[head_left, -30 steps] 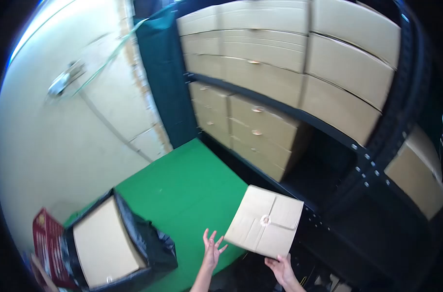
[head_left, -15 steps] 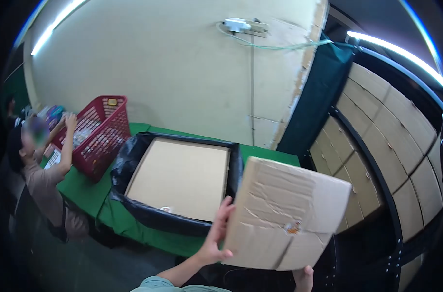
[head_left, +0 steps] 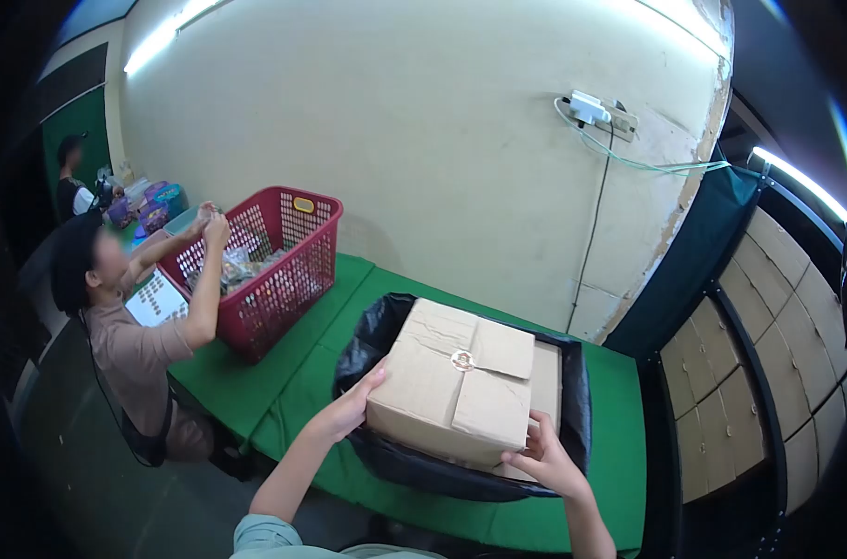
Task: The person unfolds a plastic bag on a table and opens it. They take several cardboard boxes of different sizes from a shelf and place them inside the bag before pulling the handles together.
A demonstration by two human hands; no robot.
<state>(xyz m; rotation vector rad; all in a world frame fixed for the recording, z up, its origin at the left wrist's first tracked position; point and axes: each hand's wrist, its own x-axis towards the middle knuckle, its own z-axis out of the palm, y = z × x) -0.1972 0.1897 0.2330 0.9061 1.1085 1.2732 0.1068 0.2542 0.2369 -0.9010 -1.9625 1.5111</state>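
Between my two hands is a brown cardboard box (head_left: 433, 387) with a round sticker on its taped top flaps. My left hand (head_left: 351, 407) presses against its left side, fingers along the edge. At the near right corner, my right hand (head_left: 546, 456) grips the side with its fingers curled round. The box overlaps a container lined with a black plastic bag (head_left: 577, 419). Beneath it, part of a flat cardboard sheet or larger box (head_left: 546, 377) shows inside the liner.
A green cloth-covered table (head_left: 619, 410) carries the lined container and a red laundry basket (head_left: 279, 307) of small packets. At left, a co-worker (head_left: 135, 326) holds something over that basket. Stacked cartons (head_left: 749, 363) fill racks at right. Another person (head_left: 74, 182) stands farther back.
The box has moved left from beside the lined container to over it, and is now more level. My view has swung left, showing more of the basket and co-worker.
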